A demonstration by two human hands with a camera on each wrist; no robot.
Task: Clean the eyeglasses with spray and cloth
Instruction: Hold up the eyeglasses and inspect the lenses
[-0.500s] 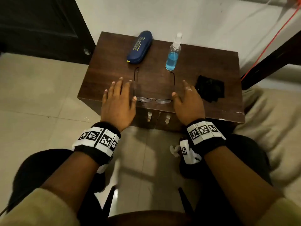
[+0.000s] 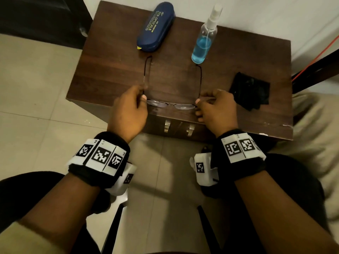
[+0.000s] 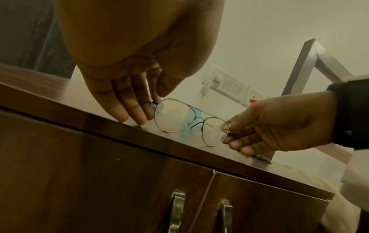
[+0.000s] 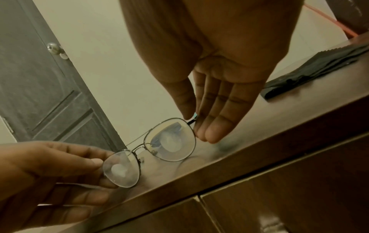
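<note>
Thin metal-framed eyeglasses (image 2: 171,105) stand on the dark wooden cabinet top (image 2: 110,70) near its front edge, with the temples open and pointing away from me. My left hand (image 2: 142,97) pinches the frame's left hinge between thumb and forefinger, seen close in the left wrist view (image 3: 154,100). At the right hinge, my right hand (image 2: 199,103) pinches the frame the same way (image 4: 192,119). The lenses (image 4: 169,141) look smudged. A clear spray bottle (image 2: 203,43) of blue liquid stands behind the glasses. A black cloth (image 2: 251,90) lies to the right of my right hand.
A blue glasses case (image 2: 156,27) lies at the back left of the top. Two metal door handles (image 2: 167,125) sit below the front edge. There is tiled floor to the left, a beige cushion to the right and a dark door at the far left.
Both hands lay flat on the top beside the glasses. Now their fingers have closed in and pinch the two ends of the frame.
</note>
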